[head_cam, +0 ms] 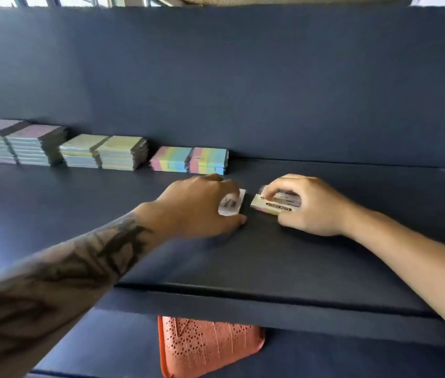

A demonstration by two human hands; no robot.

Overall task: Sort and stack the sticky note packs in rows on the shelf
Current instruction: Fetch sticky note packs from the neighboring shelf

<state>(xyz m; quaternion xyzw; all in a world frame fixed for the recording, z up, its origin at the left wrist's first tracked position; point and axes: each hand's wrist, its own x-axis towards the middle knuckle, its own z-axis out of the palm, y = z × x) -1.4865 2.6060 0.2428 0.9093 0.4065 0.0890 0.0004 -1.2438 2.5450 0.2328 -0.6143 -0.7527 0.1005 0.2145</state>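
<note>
Left hand (196,205): frame centre, knuckles up, fingers curled around a white pack (233,203).
Right hand (308,205): right of centre, fingers pinching a labelled pack (274,204) above the shelf (352,255).

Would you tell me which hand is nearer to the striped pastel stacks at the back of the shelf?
Left. The left hand, holding a pack, sits just in front of the striped pastel stacks. The right hand, gripping another pack, is farther off to their right.
</note>
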